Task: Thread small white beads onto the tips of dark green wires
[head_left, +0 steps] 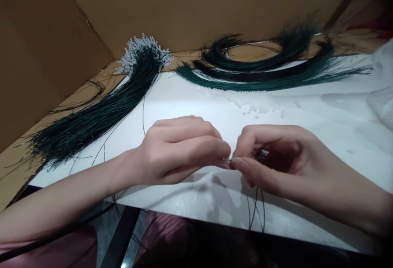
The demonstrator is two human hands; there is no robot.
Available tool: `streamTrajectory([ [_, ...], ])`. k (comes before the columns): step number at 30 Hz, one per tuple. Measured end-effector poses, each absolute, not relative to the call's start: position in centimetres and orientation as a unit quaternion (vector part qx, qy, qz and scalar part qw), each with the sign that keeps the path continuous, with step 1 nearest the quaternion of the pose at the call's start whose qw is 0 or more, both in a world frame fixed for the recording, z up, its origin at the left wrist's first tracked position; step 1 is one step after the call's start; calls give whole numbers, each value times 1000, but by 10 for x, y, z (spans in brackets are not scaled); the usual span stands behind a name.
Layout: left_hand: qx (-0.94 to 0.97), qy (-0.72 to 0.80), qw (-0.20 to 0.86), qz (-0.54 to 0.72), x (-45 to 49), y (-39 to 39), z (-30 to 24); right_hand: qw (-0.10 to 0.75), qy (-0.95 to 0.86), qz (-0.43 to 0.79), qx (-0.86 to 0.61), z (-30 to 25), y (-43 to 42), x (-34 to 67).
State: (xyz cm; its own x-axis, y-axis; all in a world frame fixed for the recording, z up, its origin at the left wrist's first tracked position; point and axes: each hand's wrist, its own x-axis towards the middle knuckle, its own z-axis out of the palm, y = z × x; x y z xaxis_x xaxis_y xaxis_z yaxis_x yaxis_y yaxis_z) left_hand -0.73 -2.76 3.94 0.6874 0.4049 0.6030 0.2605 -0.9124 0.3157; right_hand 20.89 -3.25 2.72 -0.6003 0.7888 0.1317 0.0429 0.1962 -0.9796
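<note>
My left hand is closed in a pinch, palm down, over the white tabletop. Its fingertips nearly meet those of my right hand, and what they hold is hidden. My right hand pinches too, thumb against forefinger, with a speck of dark wire between the tips. Below it hang several thin dark wires. Small whitish pieces show inside its curled fingers. At the back left lies a thick bundle of dark green wires, its far ends covered with white beaded tips.
Curved bundles of dark green wire lie along the back of the white board. Small white bits are scattered in front of them. Brown cardboard walls enclose the back and left. Translucent plastic sits at the right edge.
</note>
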Motion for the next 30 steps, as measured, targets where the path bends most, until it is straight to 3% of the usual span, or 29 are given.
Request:
streamTrajectory([
  [16,904,199,196,323,-9,-29,40,387,-853,260,-232,29,-39,209],
  [30,905,202,173,332,-12,-31,42,394,-859,215,-244,28,-40,212],
])
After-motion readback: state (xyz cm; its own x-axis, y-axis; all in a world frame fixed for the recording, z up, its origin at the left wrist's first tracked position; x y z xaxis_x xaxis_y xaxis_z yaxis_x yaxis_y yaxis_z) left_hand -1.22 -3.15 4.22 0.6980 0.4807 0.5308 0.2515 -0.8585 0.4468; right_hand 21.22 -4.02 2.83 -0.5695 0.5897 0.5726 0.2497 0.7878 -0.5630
